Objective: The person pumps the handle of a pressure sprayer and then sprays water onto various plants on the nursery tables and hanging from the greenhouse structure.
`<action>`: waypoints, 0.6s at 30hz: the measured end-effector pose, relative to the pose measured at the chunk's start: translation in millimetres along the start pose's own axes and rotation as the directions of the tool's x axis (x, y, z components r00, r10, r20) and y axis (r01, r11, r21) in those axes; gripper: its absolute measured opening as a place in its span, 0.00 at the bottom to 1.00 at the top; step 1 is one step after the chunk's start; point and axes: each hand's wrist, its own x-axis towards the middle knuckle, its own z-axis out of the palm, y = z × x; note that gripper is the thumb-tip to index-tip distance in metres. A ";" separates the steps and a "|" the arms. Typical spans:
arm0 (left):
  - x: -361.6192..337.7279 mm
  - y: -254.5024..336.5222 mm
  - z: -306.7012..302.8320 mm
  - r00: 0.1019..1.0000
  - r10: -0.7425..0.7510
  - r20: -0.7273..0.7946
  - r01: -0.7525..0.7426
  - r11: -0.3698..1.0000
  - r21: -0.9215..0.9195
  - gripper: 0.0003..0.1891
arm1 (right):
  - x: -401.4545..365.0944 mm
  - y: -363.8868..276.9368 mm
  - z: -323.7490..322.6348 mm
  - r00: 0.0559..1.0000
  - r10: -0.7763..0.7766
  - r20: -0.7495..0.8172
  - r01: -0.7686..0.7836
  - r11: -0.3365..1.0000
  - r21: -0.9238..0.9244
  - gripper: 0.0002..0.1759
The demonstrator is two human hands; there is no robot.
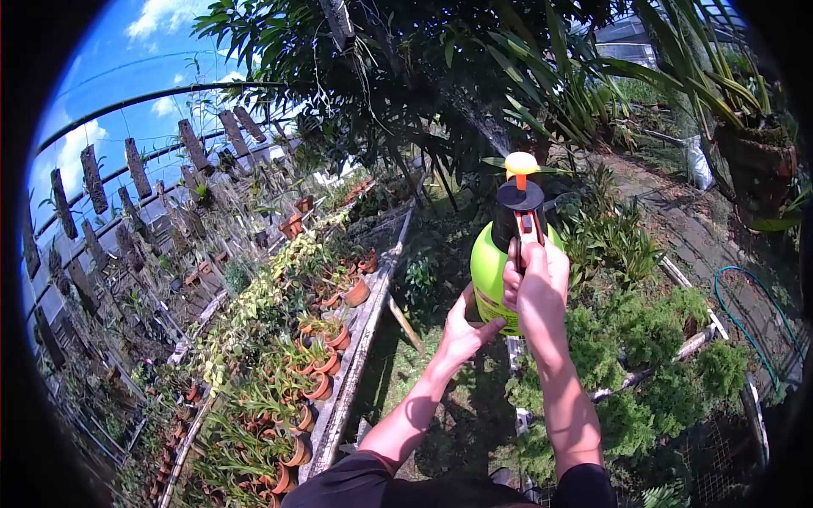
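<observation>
A lime-green pump sprayer (486, 269) with a black neck and an orange-and-pale-yellow pump knob (521, 163) is held out in front of me. My right hand (542, 279) is wrapped round its handle, with the thumb up on the red-and-white trigger part. Lower down, my left hand (464, 330) cups the bottle's base from the left side. The sprayer points away from me toward dark leafy growth (415, 93). A pale streak runs up and left beyond the knob; whether it is spray or a branch I cannot make out.
Left of me, a long bench (339, 415) carries several terracotta pots (357, 293) of plants. Hanging bark slabs (93, 179) line the far left. Feathery green plants (627, 423) grow at my right. A large hanging pot (758, 173) and a green hose (745, 296) are farther right.
</observation>
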 end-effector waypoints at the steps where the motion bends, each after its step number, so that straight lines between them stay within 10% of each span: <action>1: -1.2 -0.5 1.0 0.998 -0.065 0.013 0.066 0.997 -0.035 0.44 | 7.0 8.2 -2.9 1.000 -0.010 0.009 0.010 1.000 -0.013 0.14; 18: 19.4 33.5 -6.4 0.986 0.163 -0.018 -0.162 0.986 0.049 0.46 | 4.0 -16.6 14.1 0.989 -0.083 0.121 0.074 0.994 0.075 0.12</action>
